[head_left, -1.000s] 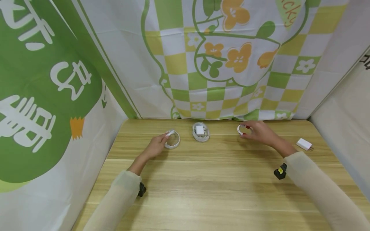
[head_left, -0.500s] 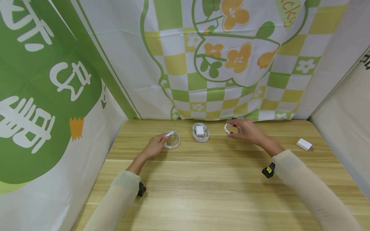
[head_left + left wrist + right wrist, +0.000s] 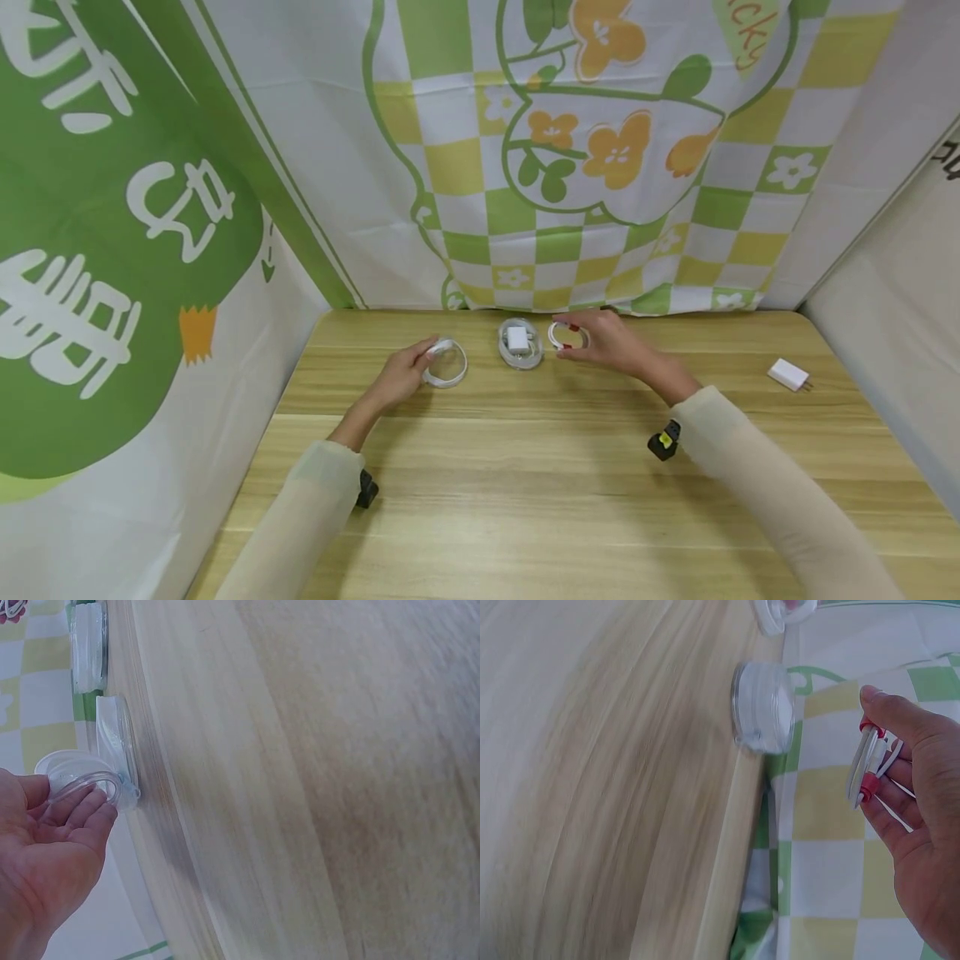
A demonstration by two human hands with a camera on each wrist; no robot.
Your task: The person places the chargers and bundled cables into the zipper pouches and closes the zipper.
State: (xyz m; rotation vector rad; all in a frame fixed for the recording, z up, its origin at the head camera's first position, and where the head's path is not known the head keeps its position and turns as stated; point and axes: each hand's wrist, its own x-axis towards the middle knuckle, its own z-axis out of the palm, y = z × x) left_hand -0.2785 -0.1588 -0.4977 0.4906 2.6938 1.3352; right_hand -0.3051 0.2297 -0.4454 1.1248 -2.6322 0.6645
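Right hand (image 3: 611, 342) had the red-banded cable (image 3: 859, 763) pinched, left hand (image 3: 397, 379) pinched a white coil (image 3: 442, 344). Probably a placing step; next needed missing the charger bundle (image 3: 517, 339) just beyond the right fingertips.

A pale wooden table (image 3: 480, 500) spreads across the lower part of the head view, with a white plug adapter (image 3: 789, 375) lying on it at right. Across the upper middle hangs a green, yellow and white checked cloth (image 3: 453, 167) printed with orange flowers (image 3: 637, 137). A green and white cloth (image 3: 82, 200) bearing large white characters (image 3: 86, 122) fills the left side, and a pale panel (image 3: 900, 258) with dark lettering (image 3: 933, 173) borders the upper right edge.
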